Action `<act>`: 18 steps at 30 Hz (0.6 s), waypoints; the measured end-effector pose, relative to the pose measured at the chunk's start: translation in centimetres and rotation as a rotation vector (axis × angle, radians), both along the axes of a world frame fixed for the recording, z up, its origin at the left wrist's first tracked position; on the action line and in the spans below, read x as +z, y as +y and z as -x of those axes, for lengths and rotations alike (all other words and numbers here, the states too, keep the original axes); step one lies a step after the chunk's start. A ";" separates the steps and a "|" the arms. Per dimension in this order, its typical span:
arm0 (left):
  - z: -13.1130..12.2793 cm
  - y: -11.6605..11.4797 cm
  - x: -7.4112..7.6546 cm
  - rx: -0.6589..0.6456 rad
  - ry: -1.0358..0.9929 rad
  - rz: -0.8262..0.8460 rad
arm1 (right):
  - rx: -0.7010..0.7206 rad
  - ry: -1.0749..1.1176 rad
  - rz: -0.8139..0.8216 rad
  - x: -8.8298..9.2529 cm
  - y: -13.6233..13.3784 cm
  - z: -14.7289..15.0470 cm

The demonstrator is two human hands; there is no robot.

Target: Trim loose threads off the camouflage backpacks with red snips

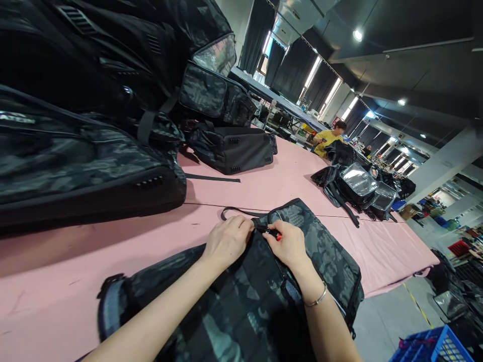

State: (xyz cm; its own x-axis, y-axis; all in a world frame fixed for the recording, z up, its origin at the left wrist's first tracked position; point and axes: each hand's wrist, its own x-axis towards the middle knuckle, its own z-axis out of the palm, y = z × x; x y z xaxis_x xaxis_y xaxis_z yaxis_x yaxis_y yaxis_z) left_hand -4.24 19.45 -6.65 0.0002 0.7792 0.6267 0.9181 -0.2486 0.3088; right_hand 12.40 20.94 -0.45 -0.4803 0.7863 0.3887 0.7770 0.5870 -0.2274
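Note:
A black and grey camouflage backpack lies on the pink-covered table right in front of me. My left hand is closed at its far edge, pinching the black webbing strap where it meets the bag. Just to the right, my right hand is closed round a small black-and-red tool; fingers cover most of it, so its kind is unclear. Both sets of fingertips almost meet over a dark piece of the bag. A camouflage panel of the bag extends beyond my right hand.
Large black camouflage bags are piled at the left, with a smaller black bag beside them. More bags with clear windows lie toward the right. A person in yellow works farther back. A blue crate stands lower right.

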 end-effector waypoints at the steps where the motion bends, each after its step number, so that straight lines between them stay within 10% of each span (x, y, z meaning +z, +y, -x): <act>1: 0.0 0.0 0.1 -0.004 0.009 -0.002 | 0.007 -0.023 -0.009 0.0 0.0 0.0; 18: -0.2 0.0 0.1 -0.035 -0.023 0.011 | 0.010 -0.135 -0.019 -0.1 0.0 0.4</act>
